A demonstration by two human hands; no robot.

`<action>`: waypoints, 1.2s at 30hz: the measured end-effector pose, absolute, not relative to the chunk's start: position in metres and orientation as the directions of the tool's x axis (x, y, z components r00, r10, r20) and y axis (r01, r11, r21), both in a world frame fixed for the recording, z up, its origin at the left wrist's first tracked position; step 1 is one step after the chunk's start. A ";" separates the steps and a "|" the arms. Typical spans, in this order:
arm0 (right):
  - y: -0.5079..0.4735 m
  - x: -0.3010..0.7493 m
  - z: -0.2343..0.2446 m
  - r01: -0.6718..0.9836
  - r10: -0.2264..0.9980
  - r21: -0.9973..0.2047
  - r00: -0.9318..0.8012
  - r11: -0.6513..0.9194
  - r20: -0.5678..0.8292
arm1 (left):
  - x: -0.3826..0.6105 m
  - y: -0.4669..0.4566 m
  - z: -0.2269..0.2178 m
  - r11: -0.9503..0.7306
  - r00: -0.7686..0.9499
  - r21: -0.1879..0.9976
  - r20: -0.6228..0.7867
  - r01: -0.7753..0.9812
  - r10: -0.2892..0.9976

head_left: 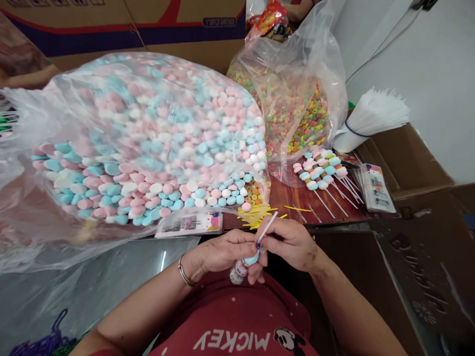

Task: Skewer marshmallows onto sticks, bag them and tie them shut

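Observation:
My left hand (226,252) is closed around a marshmallow skewer (245,264), with pink, blue and white pieces showing below my fingers. My right hand (291,242) pinches the white stick (267,226) that pokes up out of the skewer. Both hands meet close to my chest, just in front of the table edge. A big clear bag of pink, blue and white marshmallows (148,143) lies right behind my left hand.
A second clear bag of coloured cereal rings (297,113) stands at the back. Finished skewers (322,170) lie on the wooden table beside printed packets (374,188). A bundle of white sticks (371,118) lies at right. Yellow twist ties (256,215) are scattered near my hands. Cardboard boxes (404,158) surround the table.

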State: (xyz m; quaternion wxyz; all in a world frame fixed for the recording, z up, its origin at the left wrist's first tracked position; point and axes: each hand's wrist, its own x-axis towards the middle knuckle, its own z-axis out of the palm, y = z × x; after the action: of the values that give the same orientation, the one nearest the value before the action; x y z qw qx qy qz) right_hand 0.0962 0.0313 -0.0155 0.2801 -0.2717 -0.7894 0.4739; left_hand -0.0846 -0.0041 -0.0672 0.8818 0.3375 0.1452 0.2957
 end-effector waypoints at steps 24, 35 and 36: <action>0.003 0.094 -0.015 0.449 0.420 0.051 -0.866 0.892 0.271 | -0.100 -0.014 -0.063 -0.429 0.539 0.855 0.224 0.290 0.812; 0.069 0.189 -0.028 0.916 0.936 -0.198 -0.333 0.349 0.114 | -0.096 -0.016 -0.057 0.197 0.311 0.940 -0.106 -0.280 0.945; 0.073 0.193 -0.032 0.935 0.948 -0.160 -0.315 0.318 0.042 | -0.094 -0.015 -0.057 0.243 0.307 0.905 -0.134 -0.350 0.942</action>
State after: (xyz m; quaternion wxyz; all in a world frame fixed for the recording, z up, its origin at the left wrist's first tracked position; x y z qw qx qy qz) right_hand 0.1932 0.0734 -0.0323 0.0641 -0.5817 -0.8092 0.0530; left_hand -0.0944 -0.0153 -0.0571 0.6989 0.4060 0.3645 0.4624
